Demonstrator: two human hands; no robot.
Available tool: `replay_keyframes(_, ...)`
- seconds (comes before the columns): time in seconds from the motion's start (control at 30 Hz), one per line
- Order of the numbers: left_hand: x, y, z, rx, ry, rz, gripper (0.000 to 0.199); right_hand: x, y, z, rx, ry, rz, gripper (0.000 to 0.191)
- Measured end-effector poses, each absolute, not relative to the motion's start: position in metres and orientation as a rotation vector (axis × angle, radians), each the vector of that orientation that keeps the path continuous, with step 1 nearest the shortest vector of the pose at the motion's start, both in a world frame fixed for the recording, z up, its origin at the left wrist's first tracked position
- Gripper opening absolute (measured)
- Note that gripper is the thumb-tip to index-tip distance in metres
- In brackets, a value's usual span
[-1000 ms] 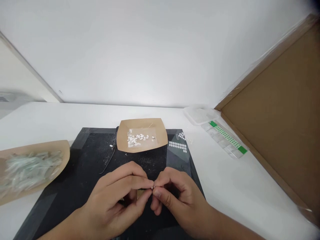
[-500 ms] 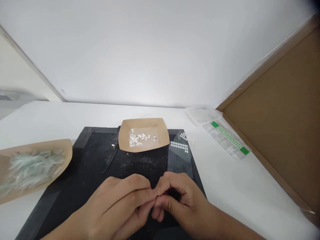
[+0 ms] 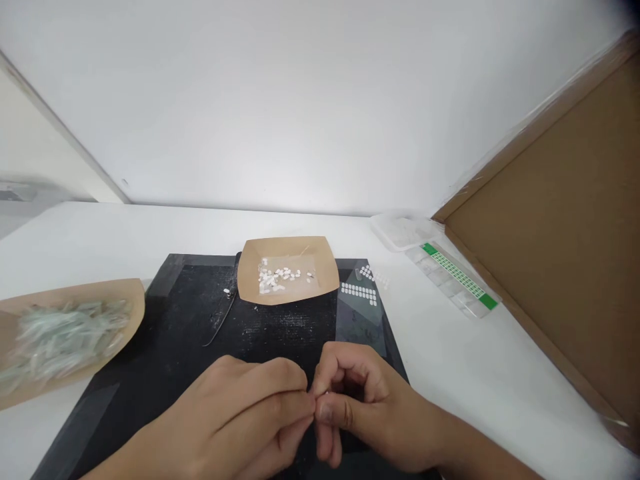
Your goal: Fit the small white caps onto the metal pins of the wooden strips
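My left hand (image 3: 250, 413) and my right hand (image 3: 367, 407) meet fingertip to fingertip over the black mat (image 3: 175, 333). Both are closed in a pinch. A tiny shiny bit shows between my right thumb and index finger, too small to name; whatever my left fingers grip is hidden. Beyond my hands, a brown paper tray (image 3: 327, 270) holds small white oval pieces (image 3: 273, 277). Right of it, a clear sheet (image 3: 360, 323) with rows of white dots (image 3: 359, 291) lies on the mat's edge.
At the left, a larger brown tray (image 3: 137, 303) holds many pale green, translucent strips (image 3: 70, 333). A thin dark tool (image 3: 220, 323) lies on the mat. To the right are a clear plastic container (image 3: 400, 230), a green-labelled clear pack (image 3: 457, 277) and a big cardboard box (image 3: 560, 233).
Both hands have shifted slightly, still touching at the fingertips. My right hand's lower fingers have moved a little down and right. The trays have not moved.
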State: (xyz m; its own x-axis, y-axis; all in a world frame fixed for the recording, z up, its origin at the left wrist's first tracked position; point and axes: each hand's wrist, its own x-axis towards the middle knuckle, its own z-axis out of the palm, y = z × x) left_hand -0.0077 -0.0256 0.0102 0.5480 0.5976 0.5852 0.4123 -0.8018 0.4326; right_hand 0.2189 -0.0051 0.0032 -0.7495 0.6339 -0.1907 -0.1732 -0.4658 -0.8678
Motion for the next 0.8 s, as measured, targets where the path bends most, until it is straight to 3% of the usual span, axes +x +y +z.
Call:
replay_keyframes(0.33,-0.012,-0.025,0.019,2.575,0.73,1.065,0.018,0.232,-0.001,-0.002,-0.606,-1.33,2.264,0.03)
replay_keyframes(0.8,-0.004,-0.021,0.001,2.374,0.809,1.315,0.026,0.217,-0.01,-0.01,-0.718,-1.539,1.861,0.032)
